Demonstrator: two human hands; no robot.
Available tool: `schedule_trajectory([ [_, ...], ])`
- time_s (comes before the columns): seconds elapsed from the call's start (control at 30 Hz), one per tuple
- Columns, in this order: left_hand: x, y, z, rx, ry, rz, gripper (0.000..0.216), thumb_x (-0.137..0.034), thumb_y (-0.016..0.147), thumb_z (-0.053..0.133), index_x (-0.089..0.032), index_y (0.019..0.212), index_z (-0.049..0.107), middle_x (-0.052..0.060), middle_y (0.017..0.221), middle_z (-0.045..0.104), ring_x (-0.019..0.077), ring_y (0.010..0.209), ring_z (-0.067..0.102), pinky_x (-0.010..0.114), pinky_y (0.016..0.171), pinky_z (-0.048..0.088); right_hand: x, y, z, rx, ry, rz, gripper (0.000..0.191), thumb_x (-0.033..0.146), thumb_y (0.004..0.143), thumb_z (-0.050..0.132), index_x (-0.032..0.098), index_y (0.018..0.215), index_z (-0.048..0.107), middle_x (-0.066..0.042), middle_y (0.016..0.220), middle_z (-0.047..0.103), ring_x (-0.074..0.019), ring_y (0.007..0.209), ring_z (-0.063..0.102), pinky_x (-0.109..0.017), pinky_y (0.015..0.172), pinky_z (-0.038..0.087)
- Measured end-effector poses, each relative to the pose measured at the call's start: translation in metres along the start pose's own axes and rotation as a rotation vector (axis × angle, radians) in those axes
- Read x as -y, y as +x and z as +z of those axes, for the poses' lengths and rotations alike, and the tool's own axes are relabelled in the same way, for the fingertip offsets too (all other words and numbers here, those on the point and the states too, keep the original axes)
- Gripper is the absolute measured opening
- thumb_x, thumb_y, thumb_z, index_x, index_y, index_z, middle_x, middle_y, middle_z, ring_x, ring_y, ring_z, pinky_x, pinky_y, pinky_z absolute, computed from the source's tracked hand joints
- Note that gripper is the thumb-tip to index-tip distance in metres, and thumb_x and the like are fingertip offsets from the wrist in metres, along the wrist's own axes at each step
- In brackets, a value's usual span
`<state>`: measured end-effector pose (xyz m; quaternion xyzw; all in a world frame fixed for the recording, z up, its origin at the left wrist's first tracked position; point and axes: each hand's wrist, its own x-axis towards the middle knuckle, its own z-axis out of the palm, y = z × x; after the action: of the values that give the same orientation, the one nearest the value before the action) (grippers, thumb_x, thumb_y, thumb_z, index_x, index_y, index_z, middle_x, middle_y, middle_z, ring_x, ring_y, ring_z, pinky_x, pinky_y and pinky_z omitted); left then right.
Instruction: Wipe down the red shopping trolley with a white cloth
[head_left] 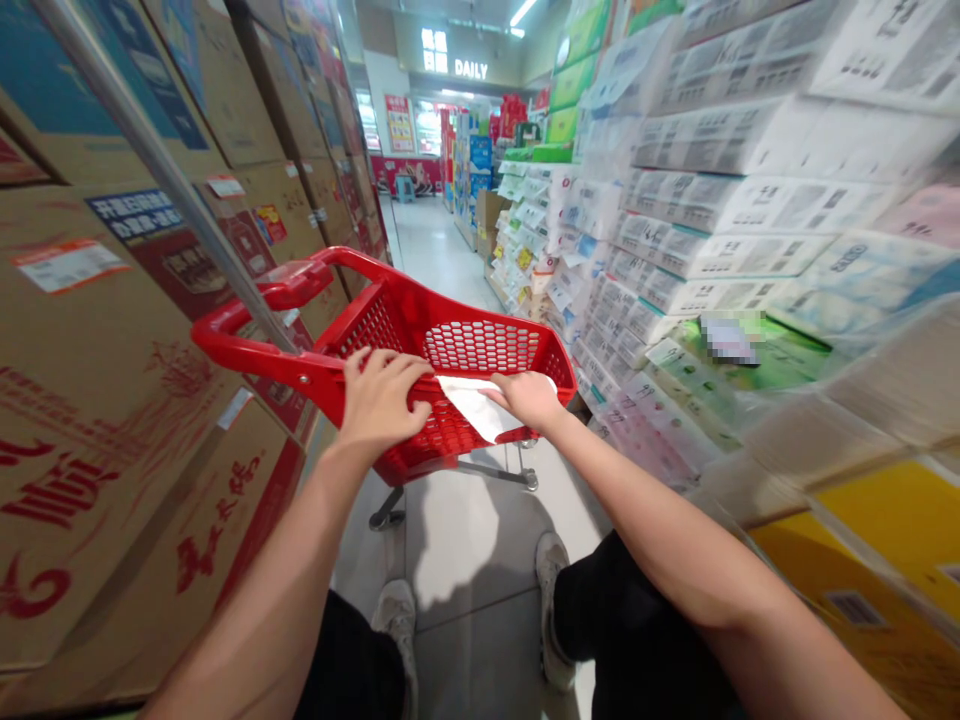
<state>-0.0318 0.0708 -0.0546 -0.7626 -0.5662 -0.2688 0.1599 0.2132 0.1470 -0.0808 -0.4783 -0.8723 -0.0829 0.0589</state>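
Note:
A red plastic shopping basket (390, 320) on a wheeled metal frame stands in the aisle in front of me. My left hand (379, 398) rests on its near rim, fingers curled over the edge. My right hand (529, 397) lies on the rim further right, pressing on a white sheet of paper (472, 408) draped over the edge. The basket's red handle (300, 282) sticks up at the far left. I cannot see inside the basket's bottom.
Stacked brown cartons (97, 400) wall the left side, with a grey metal pole (165, 170) leaning across them. Shelves of packed tissue goods (720, 230) line the right, yellow boxes (900, 540) nearest. The tiled aisle floor (435, 250) runs ahead to a lit store sign (469, 68).

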Motion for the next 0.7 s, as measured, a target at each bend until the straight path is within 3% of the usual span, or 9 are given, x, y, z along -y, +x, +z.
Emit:
schedule_trajectory([
  [0.07,-0.022,0.0,0.016,0.07,-0.056,0.009,0.033,-0.029,0.079,0.058,-0.026,0.111,0.067,0.006,0.115,0.072,0.0312,0.111,0.055,0.054,0.112,0.024,0.007,-0.002,-0.004,0.006,0.009,-0.03,0.068,0.068,0.101,0.018,0.027,0.126,0.065,-0.012,0.098,0.076,-0.0271,0.091,0.071,-0.031,0.075,0.044],
  [0.2,-0.037,0.001,0.033,0.008,-0.082,-0.155,0.037,-0.033,0.085,0.052,-0.021,0.118,0.064,0.011,0.113,0.071,0.0313,0.105,0.058,0.052,0.097,0.032,0.018,-0.009,-0.008,-0.008,0.048,-0.114,0.06,0.065,0.103,0.02,0.034,0.143,0.053,-0.009,0.1,0.076,-0.0263,0.09,0.072,-0.032,0.075,0.046],
  [0.3,-0.025,0.0,0.028,-0.005,-0.099,-0.198,0.034,-0.037,0.091,0.047,-0.022,0.117,0.065,0.01,0.116,0.07,0.0298,0.107,0.059,0.05,0.095,0.032,0.019,-0.014,-0.01,0.003,0.07,-0.171,0.057,0.062,0.104,0.022,0.033,0.143,0.052,-0.009,0.102,0.076,-0.0259,0.09,0.072,-0.032,0.076,0.046],
  [0.47,0.004,-0.002,0.016,0.016,-0.101,-0.198,0.034,-0.041,0.096,0.041,-0.025,0.11,0.067,0.009,0.117,0.069,0.0293,0.11,0.055,0.05,0.1,0.032,0.0,-0.023,-0.01,0.071,0.103,-0.212,0.051,0.057,0.106,0.027,0.025,0.126,0.062,-0.01,0.103,0.075,-0.0248,0.092,0.071,-0.029,0.075,0.045],
  [0.6,0.026,-0.002,0.021,0.019,-0.08,-0.269,0.032,-0.042,0.093,0.044,-0.023,0.084,0.068,0.011,0.109,0.066,0.0313,0.11,0.053,0.054,0.103,0.031,-0.009,-0.031,-0.004,0.122,0.084,-0.236,0.051,0.056,0.106,0.029,0.02,0.122,0.062,-0.012,0.101,0.075,-0.0247,0.093,0.071,-0.029,0.077,0.045],
  [0.7,0.035,-0.004,0.031,-0.104,-0.018,-0.419,0.022,-0.038,0.087,0.053,-0.021,0.08,0.064,0.015,0.127,0.056,0.0377,0.126,0.045,0.061,0.109,0.027,0.002,-0.034,0.002,0.073,0.034,-0.291,0.055,0.057,0.106,0.027,0.017,0.122,0.06,-0.015,0.096,0.074,-0.0267,0.091,0.07,-0.033,0.081,0.045],
])
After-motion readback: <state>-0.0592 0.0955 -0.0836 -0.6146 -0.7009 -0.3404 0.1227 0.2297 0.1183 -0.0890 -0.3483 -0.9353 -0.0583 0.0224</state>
